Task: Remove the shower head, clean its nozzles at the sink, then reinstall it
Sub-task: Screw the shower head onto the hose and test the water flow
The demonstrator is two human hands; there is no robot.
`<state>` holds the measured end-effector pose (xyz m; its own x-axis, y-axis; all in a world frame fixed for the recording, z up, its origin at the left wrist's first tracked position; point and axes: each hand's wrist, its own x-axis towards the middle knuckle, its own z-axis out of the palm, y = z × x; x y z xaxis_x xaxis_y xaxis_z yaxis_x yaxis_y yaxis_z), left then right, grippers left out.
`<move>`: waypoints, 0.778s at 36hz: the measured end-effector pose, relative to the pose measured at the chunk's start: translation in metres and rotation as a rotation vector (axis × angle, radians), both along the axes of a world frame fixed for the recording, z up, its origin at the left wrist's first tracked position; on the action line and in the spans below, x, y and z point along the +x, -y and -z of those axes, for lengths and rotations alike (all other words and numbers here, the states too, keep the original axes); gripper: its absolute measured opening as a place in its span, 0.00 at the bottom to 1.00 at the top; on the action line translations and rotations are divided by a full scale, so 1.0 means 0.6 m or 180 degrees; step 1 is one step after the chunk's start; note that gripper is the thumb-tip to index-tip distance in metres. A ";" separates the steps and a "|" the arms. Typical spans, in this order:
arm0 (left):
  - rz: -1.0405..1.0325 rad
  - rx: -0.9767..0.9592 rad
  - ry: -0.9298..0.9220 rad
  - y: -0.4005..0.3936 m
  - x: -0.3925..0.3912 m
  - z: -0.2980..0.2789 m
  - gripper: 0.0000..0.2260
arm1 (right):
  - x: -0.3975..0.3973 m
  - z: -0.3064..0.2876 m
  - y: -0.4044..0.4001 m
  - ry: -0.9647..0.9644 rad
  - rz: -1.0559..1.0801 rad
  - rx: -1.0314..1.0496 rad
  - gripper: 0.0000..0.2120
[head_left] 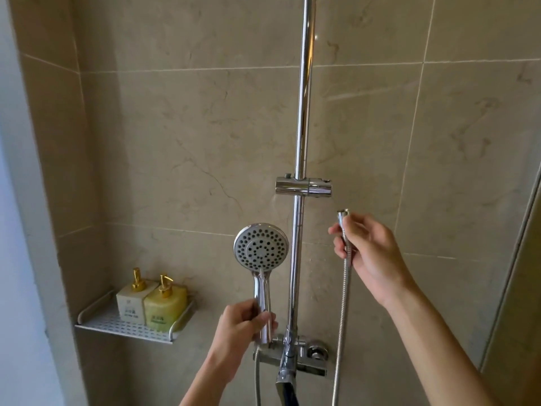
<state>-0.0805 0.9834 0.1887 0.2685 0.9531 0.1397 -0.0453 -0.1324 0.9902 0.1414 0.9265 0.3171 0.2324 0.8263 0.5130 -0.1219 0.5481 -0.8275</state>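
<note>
Beige tiled wall (pixel 181 127) fills the view. A chrome riser rail (pixel 303 112) runs from twelve o'clock down to the mixer valve (pixel 304 354) at six, carrying an empty slider bracket (pixel 303 186) near centre. At eight o'clock a perforated shelf (pixel 117 326) holds two pump bottles (pixel 152 303). The right hand (pixel 366 253), at three o'clock, pinches the loose hose (pixel 345 259) just below its end fitting. The left hand (pixel 243 320), at six, has its fingers curled round the handle of the shower head (pixel 260 250), which is upright, detached from the hose, nozzles facing the camera.
</note>
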 end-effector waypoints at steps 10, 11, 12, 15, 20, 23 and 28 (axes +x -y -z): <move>0.0094 0.0205 0.0081 0.011 0.008 -0.029 0.04 | -0.070 0.258 0.046 0.0442 -0.0305 -0.1220 0.17; 0.0094 0.0231 0.0090 0.013 0.011 -0.031 0.05 | -0.078 0.270 0.048 0.0501 -0.0296 -0.1263 0.17; 0.0086 0.0243 0.0101 0.015 0.013 -0.034 0.05 | -0.086 0.280 0.049 0.0573 -0.0276 -0.1288 0.17; 0.0092 0.0234 0.0158 0.024 0.022 -0.042 0.07 | -0.109 0.299 0.051 0.0688 -0.0224 -0.1297 0.14; 0.0103 0.0274 0.0132 0.039 0.028 -0.048 0.08 | -0.134 0.311 0.048 0.0509 -0.0141 -0.1262 0.07; 0.0097 0.0298 0.0081 0.047 0.030 -0.047 0.06 | -0.142 0.308 0.044 0.0222 -0.0054 -0.1189 0.05; 0.0108 0.0252 0.0088 0.053 0.030 -0.045 0.07 | -0.148 0.307 0.040 -0.0056 -0.0017 -0.1113 0.03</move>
<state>-0.0623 0.9515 0.2154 0.2953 0.9292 0.2222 -0.0782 -0.2082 0.9749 0.0525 0.9025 0.1331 0.2338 0.9526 0.1947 -0.1398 0.2311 -0.9628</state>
